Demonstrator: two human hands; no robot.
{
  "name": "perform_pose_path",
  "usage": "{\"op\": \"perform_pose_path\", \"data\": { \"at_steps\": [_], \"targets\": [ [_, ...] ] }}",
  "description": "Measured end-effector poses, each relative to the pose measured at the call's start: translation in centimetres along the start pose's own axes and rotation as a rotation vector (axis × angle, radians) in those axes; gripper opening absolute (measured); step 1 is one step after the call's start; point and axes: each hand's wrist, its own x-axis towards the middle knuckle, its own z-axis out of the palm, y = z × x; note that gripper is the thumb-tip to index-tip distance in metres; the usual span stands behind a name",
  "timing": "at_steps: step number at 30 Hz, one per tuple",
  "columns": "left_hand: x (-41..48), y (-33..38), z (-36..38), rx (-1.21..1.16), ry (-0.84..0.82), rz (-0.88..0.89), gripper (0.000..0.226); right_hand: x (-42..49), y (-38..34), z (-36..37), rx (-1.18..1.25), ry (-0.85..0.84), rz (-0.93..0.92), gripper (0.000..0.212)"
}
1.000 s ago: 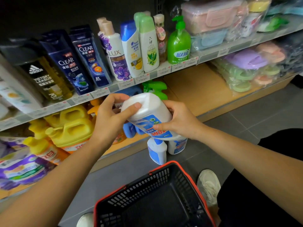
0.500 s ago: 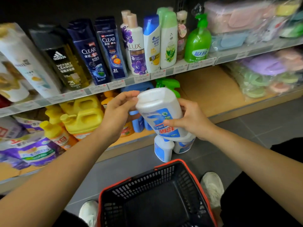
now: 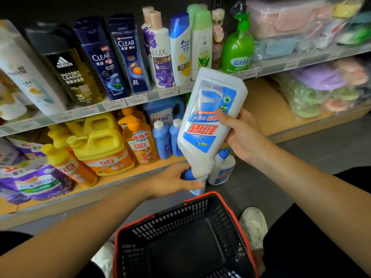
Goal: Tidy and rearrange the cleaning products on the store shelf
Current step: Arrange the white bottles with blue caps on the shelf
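Note:
I hold a white cleaner bottle (image 3: 208, 121) with a blue and red label upside down in front of the lower shelf (image 3: 124, 175). My right hand (image 3: 243, 135) grips its body from the right side. My left hand (image 3: 172, 181) wraps around the blue cap end at the bottom. Two similar white bottles (image 3: 222, 169) stand on the floor just behind it, partly hidden. Blue bottles (image 3: 162, 137), an orange pump bottle (image 3: 140, 141) and yellow detergent jugs (image 3: 102, 145) stand on the lower shelf.
A black shopping basket with a red rim (image 3: 180, 233) sits on the floor below my hands. Shampoo bottles (image 3: 128, 55) and a green pump bottle (image 3: 237, 47) line the upper shelf. Bagged sponges (image 3: 325, 87) fill the right side. Purple bags (image 3: 34, 183) lie at lower left.
My left hand left the bottle's base and dropped to its cap end. The bottle has tipped more upright, base upward, and its label now faces me.

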Motion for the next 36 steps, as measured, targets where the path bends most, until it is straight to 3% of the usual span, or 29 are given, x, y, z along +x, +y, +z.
{"op": "perform_pose_path", "data": {
  "at_steps": [2,5,9,13,17,20,22,24,26,27,29,33,36],
  "targets": [
    [0.2,0.0,0.6,-0.035,0.053,0.017,0.023,0.2,-0.1,-0.4,0.023,0.032,0.005,0.047],
    [0.2,0.1,0.4,0.095,0.187,0.077,0.015,0.8,0.0,-1.6,0.015,0.102,-0.021,0.054],
    [-0.3,1.6,-0.1,0.207,0.314,0.146,0.017,1.0,0.4,-3.4,0.012,0.266,0.005,0.088],
    [-0.6,3.6,-0.9,0.373,0.277,0.229,0.039,0.9,0.6,-5.0,-0.068,0.323,0.087,0.063],
    [-0.3,6.1,-3.2,0.154,0.242,0.200,0.049,0.0,0.3,-6.5,-0.184,0.288,0.222,0.051],
    [0.5,7.3,-4.5,0.076,0.247,0.176,0.055,-0.4,-0.6,-7.3,-0.554,0.333,0.136,0.048],
    [1.3,7.9,-4.8,0.047,0.241,0.154,0.056,-0.5,-1.7,-7.9,-0.926,0.263,-0.079,0.047],
    [2.2,8.6,-4.5,0.034,0.216,0.157,0.054,-0.7,-2.5,-7.5,-1.224,-0.045,-0.271,0.062],
    [3.1,9.2,-3.9,0.032,0.206,0.164,0.045,-0.7,-2.4,-6.5,-1.289,-0.312,-0.339,0.081],
    [3.6,9.4,-3.6,0.036,0.196,0.166,0.042,-0.6,-2.3,-6.0,-1.242,-0.363,-0.323,0.085],
    [4.6,9.6,-3.1,0.034,0.172,0.165,0.040,-0.2,-2.6,-5.9,-1.168,-0.360,-0.279,0.079],
    [6.6,8.9,-3.4,-0.011,0.171,0.203,0.027,0.3,-2.8,-7.5,-1.133,-0.196,-0.298,0.064],
    [7.8,6.1,-3.8,0.127,0.177,0.166,0.019,0.7,-2.1,-8.1,-1.123,-0.105,-0.286,0.061]
  ]
}}
